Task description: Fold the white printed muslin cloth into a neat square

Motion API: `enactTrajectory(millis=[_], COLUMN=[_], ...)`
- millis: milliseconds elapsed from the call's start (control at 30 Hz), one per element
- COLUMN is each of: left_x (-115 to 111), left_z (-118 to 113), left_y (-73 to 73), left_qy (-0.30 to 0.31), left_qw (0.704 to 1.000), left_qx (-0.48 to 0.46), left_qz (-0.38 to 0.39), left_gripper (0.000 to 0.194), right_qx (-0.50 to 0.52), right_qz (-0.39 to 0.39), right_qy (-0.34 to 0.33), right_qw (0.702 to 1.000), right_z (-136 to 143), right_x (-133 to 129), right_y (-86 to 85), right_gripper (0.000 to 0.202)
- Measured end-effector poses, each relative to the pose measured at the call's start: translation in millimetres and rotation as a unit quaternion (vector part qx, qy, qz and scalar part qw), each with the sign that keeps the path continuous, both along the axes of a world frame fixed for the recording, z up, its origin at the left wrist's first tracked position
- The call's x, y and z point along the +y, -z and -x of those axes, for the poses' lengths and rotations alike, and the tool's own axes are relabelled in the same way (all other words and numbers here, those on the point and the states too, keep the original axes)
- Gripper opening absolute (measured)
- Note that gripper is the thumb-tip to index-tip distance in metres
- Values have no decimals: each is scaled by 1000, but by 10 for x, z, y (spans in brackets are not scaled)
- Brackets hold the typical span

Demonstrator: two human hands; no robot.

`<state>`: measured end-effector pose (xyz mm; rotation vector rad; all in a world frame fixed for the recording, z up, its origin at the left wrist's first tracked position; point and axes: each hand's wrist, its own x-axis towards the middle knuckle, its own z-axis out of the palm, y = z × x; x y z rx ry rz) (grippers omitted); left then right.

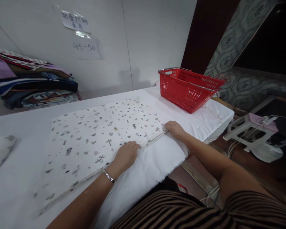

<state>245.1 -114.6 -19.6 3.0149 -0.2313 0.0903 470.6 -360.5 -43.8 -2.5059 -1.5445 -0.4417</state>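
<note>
Clock read from mid-view, twelve at the far side. Patterned cloth (85, 140) lies out toward eight, spread broad and nearly flat on the white table cover (154, 159); layers show along its near edge. My reading: the work is part-way, with the spreading largely done and the near edge lined up or close to it. How much is left, the view does not settle. Left hand (125, 156), toward half past six, bracelet (109, 176) on the wrist: fingers close together, bent and touching the near edge partway along. Right hand (176, 129), between three and four: fingers curled, drawn together, at the cloth's near right corner. Thumbs mostly hidden on both, so cannot tell whether either pinches the layers or only presses them down. Surroundings: red basket (190, 92) at two, on the same table, apart from the cloth; stack of folded fabrics (35, 82) between nine and ten; second piece of cloth (1, 149) just under nine, cut off by the frame; handwritten paper notes (87, 47) on the wall toward half past ten.
</note>
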Motion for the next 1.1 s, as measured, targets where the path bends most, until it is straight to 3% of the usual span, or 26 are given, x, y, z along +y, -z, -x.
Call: enactTrajectory(millis=[200,433,567,700,867,1100], left_x=[-72,-201,-280,-321,-339,-401], left_z=[-50,-245,-388,-468,-484,-515], left_y=[-14,-59,-101,-110,-112,-60], left_qy=[-27,-34,-49,-62,-70,-24], left_qw=[1000,998,997,996,995,1000], left_qx=[-12,-15,7,24,35,0], left_qz=[3,60,67,67,66,3], left_gripper=[15,23,22,24,32,20], right_qx=[19,41,75,88,75,39], right_qz=[-29,-96,-126,-107,-94,-43], right_qy=[-15,-54,-71,-99,-117,-101], right_qw=[999,993,987,985,986,993], right_z=[-2,103,158,138,75,95], right_x=[-65,-148,-95,-26,26,11], right_y=[69,37,-15,-56,-66,-41], right_gripper=[27,45,34,21,24,25])
